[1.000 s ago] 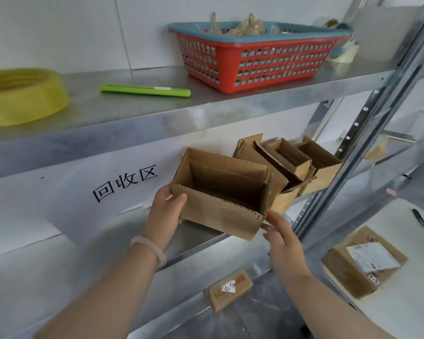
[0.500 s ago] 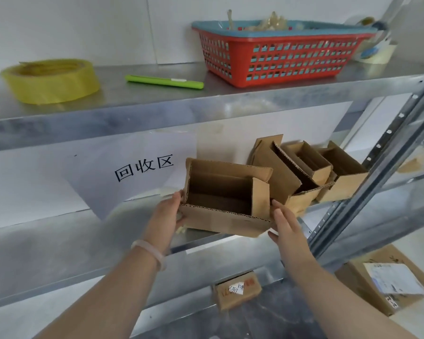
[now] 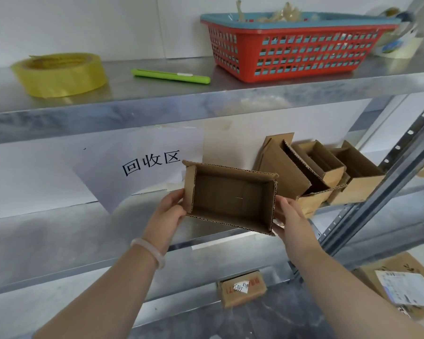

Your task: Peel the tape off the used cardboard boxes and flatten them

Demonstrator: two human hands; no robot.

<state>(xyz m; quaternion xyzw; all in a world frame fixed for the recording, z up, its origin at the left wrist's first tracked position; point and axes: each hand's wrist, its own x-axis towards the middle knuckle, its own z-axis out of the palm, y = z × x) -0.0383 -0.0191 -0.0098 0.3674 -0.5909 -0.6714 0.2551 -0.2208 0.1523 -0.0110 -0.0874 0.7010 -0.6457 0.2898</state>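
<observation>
While two hands hold it, the open cardboard box [image 3: 230,196] hangs in front of the middle shelf [image 3: 59,228].
Its short ends sit clamped in the left hand [image 3: 168,214] and right hand [image 3: 291,216], fingers curled behind; upper shelf [image 3: 157,94] has yellow tape roll [image 3: 61,74], green cutter [image 3: 170,76], red basket [image 3: 291,52], white wall [image 3: 83,25] behind.

Hands: left hand [image 3: 168,212] and right hand [image 3: 293,216] grip the ends of an open cardboard box [image 3: 230,199].
Behind: more open boxes [image 3: 328,172] on a metal shelf [image 3: 47,241].
</observation>
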